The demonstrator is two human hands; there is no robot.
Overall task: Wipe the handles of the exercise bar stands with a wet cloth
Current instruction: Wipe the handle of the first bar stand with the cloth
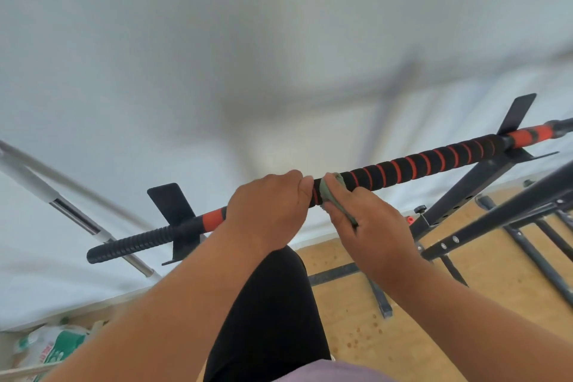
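Observation:
A long exercise bar (412, 166) with a black foam handle wound with red stripes runs from lower left to upper right across two black stands. My left hand (269, 205) grips the handle near its left end, fingers curled over the top. Right beside it, my right hand (366, 214) holds a grey-green cloth (330, 191) wrapped against the handle. The two hands almost touch. Part of the cloth is hidden under my right palm.
The black steel stand frame (465, 192) with adjusting holes and cross tubes fills the right side over a wooden floor (350, 313). A silver and white pole (71, 211) leans at the left against the white wall. Bags (52, 347) lie at the lower left.

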